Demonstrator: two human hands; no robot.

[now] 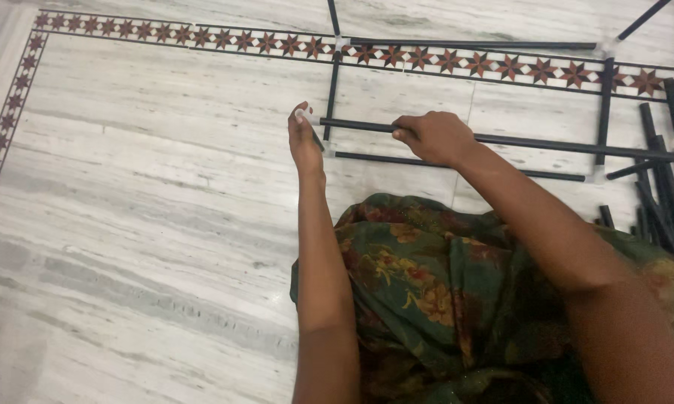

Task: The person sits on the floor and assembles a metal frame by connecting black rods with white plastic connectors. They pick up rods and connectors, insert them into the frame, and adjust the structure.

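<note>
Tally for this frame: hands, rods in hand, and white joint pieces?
hands: 2, the left hand and the right hand
black rod held: 1
white joint pieces showing: 6
Total: 9
The rod pile at the right overlaps too much to count.

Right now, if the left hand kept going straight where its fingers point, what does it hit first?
The left hand, pinching a white connector, points up-frame. Bare marble floor lies ahead, then likely the star-patterned border; depth is uncertain.

Pale grey-veined marble floor (pixel 165 194) in large slabs, edged along the top and left by an inlaid border (pixel 202 37) of dark red stars, under soft, even light.
</note>
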